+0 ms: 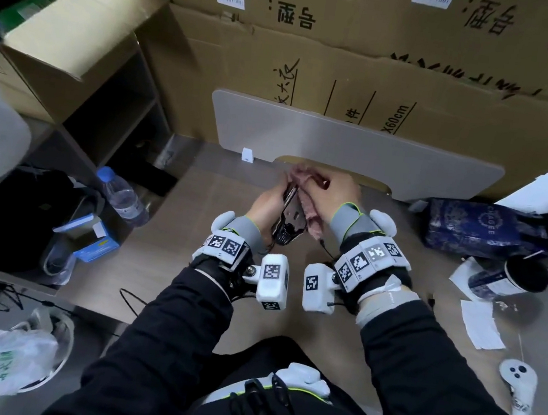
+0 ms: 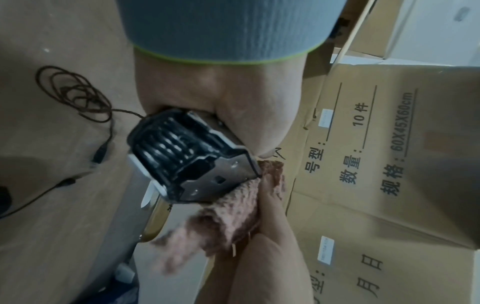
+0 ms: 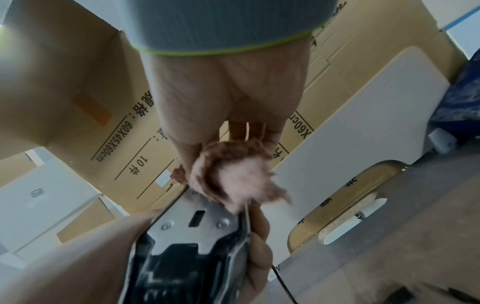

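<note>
- Head view: over the bench [image 1: 176, 230], the left hand [image 1: 266, 206] is gripping the device [image 1: 290, 221], fingers curled.
- Right hand [image 1: 336, 194] is pinching the cloth [image 1: 312, 213] against the device's metal plate.
- Wiping seems underway; next is calling for turning the device.

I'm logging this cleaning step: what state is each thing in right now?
left hand: grips the black and metal tool.
right hand: holds the pink cloth against the tool.
black and metal tool: held above the desk, metal end under the cloth.
pink cloth: bunched up, touching the tool.
water bottle: blue cap on.
cardboard box: flaps open.
</note>
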The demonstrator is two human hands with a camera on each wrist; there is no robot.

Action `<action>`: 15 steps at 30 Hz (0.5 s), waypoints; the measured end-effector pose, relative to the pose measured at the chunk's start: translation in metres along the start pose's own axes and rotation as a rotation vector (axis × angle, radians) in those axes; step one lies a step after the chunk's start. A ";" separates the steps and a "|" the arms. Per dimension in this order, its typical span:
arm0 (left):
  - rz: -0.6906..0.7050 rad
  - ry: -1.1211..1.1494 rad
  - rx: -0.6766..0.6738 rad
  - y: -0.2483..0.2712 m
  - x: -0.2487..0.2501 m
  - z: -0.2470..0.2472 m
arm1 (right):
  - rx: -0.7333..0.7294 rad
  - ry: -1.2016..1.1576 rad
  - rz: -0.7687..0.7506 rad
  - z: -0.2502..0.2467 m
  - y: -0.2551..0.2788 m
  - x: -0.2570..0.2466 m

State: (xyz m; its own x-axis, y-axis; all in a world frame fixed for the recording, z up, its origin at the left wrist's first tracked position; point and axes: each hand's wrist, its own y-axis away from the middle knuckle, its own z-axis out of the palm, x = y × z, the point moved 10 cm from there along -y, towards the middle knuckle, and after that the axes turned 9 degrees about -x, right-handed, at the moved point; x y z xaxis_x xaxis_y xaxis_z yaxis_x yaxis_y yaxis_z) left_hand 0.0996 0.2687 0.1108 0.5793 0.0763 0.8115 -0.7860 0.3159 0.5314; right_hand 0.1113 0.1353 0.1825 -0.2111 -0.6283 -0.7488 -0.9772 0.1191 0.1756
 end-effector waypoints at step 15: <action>0.066 -0.120 0.048 0.000 0.030 -0.009 | 0.023 -0.014 -0.087 -0.017 -0.013 -0.016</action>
State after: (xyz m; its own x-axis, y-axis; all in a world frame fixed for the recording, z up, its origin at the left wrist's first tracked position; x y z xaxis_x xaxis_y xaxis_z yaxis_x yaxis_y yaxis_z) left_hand 0.1190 0.2797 0.1333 0.4983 -0.0193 0.8668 -0.8327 0.2677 0.4847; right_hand 0.1276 0.1305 0.2026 -0.1257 -0.6265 -0.7692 -0.9921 0.0821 0.0952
